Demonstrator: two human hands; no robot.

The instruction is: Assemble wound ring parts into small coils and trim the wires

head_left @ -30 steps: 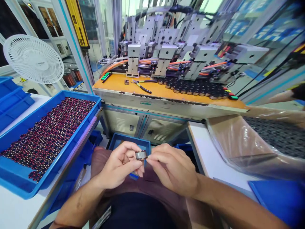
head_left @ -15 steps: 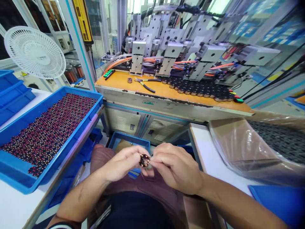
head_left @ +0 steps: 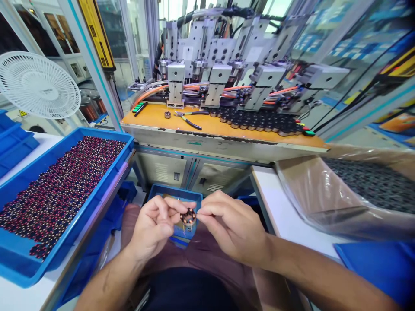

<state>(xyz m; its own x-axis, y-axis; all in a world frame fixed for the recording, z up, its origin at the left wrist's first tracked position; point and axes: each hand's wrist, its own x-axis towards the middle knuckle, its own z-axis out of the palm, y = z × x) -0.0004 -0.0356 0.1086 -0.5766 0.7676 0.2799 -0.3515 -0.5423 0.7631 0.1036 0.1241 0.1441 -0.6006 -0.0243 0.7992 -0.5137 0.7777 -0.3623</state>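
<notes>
A small ring-shaped motor stator with copper windings is between my two hands, above my lap. My left hand holds it from the left, fingers at its upper and left edge, with the thumb apart from it. Thin wire ends hang below the ring. At the stator's right edge, the thumb and forefinger of my right hand are pinched together. Whether they grip the rim or a fine wire is too small to tell.
To the left, a blue tray contains many small dark-and-red parts. Ahead, pliers, a single stator and rows of black-topped parts lie on the orange machine bench. A plastic-lined box stands right; a blue bin is below.
The view has shifted, so the bench and machine appear further left. My left thumb has come away from the stator, and the ring is more exposed. My right hand stays pinched beside it.
</notes>
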